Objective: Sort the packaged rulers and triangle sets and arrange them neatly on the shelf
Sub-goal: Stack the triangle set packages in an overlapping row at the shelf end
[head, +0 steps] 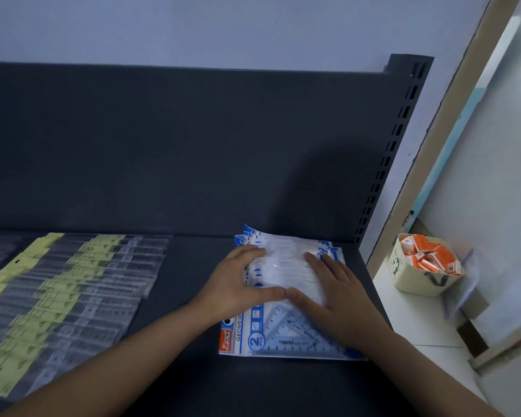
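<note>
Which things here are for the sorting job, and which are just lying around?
For the job:
stack of blue-and-white packaged triangle sets
rows of yellow-labelled clear-packaged rulers
dark grey metal shelf

Just lying about:
cream tub of small orange boxes

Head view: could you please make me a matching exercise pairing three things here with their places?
Things:
1 triangle set packs
2 ruler packs
3 cream tub of orange packets

Places:
A overlapping rows at the left of the shelf
B pale ledge right of the shelf
C under the left hand and right hand

Pairs: 1-C, 2-A, 3-B
</note>
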